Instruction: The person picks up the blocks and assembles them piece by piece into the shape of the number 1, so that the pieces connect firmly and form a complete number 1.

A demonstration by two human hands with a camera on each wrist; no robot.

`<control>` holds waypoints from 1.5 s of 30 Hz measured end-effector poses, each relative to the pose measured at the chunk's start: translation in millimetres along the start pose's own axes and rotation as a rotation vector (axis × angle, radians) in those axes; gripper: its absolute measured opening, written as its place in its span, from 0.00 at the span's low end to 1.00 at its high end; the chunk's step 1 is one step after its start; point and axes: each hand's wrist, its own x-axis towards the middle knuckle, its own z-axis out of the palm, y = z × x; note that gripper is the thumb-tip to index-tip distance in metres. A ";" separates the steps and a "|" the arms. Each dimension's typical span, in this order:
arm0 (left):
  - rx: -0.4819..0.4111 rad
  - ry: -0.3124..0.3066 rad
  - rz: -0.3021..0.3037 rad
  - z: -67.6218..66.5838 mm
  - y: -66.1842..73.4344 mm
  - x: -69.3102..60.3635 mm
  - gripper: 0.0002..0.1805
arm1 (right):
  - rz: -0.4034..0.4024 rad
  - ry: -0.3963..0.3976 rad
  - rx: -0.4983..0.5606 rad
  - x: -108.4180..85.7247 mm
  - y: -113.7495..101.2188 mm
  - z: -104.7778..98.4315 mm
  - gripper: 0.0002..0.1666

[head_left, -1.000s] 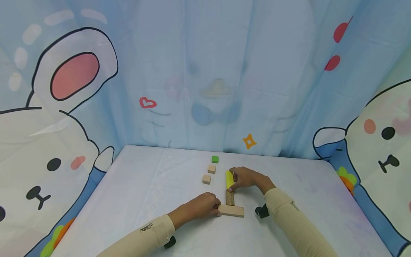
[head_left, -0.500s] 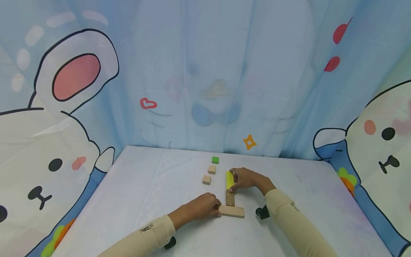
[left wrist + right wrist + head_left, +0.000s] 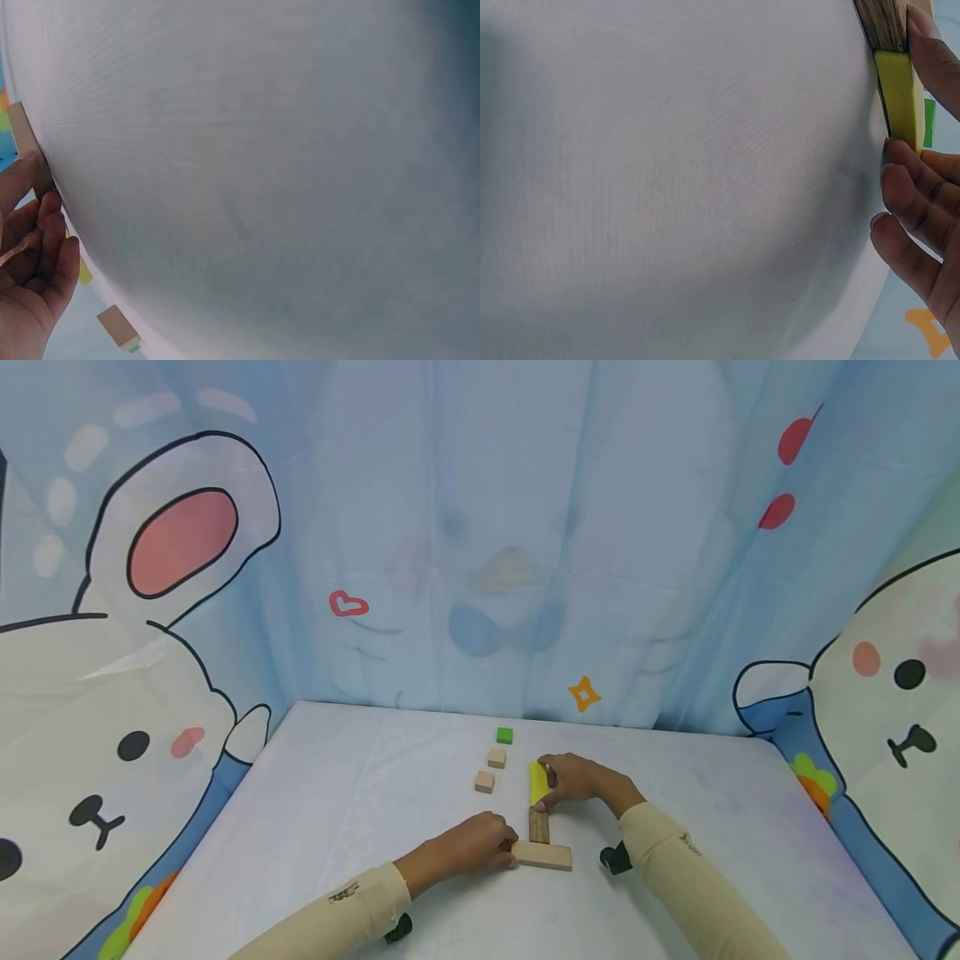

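Observation:
My left hand (image 3: 472,843) pinches the left end of a pale wooden block (image 3: 543,857) lying crosswise on the table. Thumb and fingers hold that same pale block (image 3: 28,142) in the left wrist view. Behind it, a dark brown wood-grain block (image 3: 539,826) points away from me, its near end against the pale one. A yellow block (image 3: 537,782) continues the line at the far end. My right hand (image 3: 577,778) grips the yellow block lengthwise, thumb at the near end and fingers at the far end. The right wrist view shows the yellow block (image 3: 898,94) meeting the brown block (image 3: 883,22).
Left of the line stand two small pale wooden cubes, a nearer cube (image 3: 484,782) and a farther cube (image 3: 497,757), with a green cube (image 3: 505,736) behind. The white table (image 3: 360,793) ends at a blue cartoon curtain (image 3: 420,527).

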 end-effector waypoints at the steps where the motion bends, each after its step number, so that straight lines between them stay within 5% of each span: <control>1: 0.002 0.000 0.001 0.1 0.0 0.1 0.16 | -0.002 0.000 -0.003 -0.2 0.2 0.0 0.60; 45: 0.034 -0.001 0.002 0.8 -0.2 2.1 0.15 | -0.042 -0.002 -0.018 -0.8 -1.4 -2.4 0.57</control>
